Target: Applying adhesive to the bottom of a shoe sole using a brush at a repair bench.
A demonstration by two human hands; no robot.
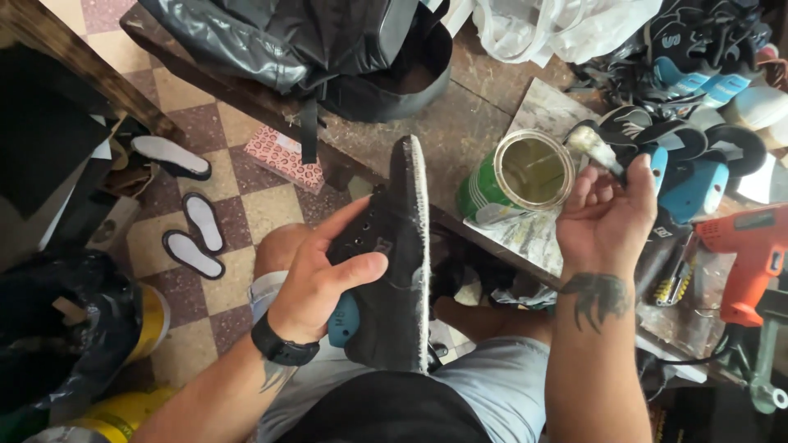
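My left hand (pixel 316 275) grips a black shoe upper (pixel 402 262) held on edge over my lap, its pale glued rim facing right. My right hand (pixel 606 215) holds a small brush (pixel 597 150) with a glue-coated tip, raised just right of an open green can (pixel 517 176) of yellowish glue. The can stands on a stained board at the edge of the worn workbench (pixel 460 115). A black watch sits on my left wrist and a tattoo shows on my right forearm.
A black bag (pixel 312 41) lies on the bench at the top. Several black and blue shoe parts (pixel 689 90) pile up at the right, with an orange heat gun (pixel 751 254) beside them. White insoles (pixel 193 234) lie on the checkered floor at left.
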